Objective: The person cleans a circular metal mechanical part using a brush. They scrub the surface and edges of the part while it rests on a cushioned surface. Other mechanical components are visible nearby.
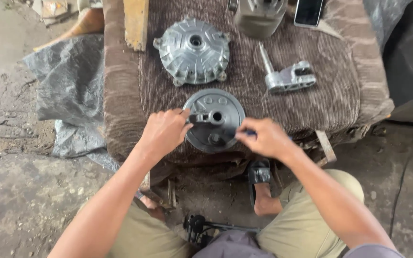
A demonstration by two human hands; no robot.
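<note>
I'm over a brown ribbed cushion [283, 102] on a dirty concrete floor [15, 191], one dark round brake plate [221, 119] at its near edge, my left hand [164, 133] pinching its small lever, right hand [264, 138] closed on a blue-handled tool, one finned silver hub [192, 50], one metal bracket [290, 76], one phone [308, 12]

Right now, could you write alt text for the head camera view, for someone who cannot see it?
A seated person's left hand and right hand work on a round grey metal plate on a brown cloth-covered bench. Behind it lie a ribbed silver hub and a metal bracket.
</note>
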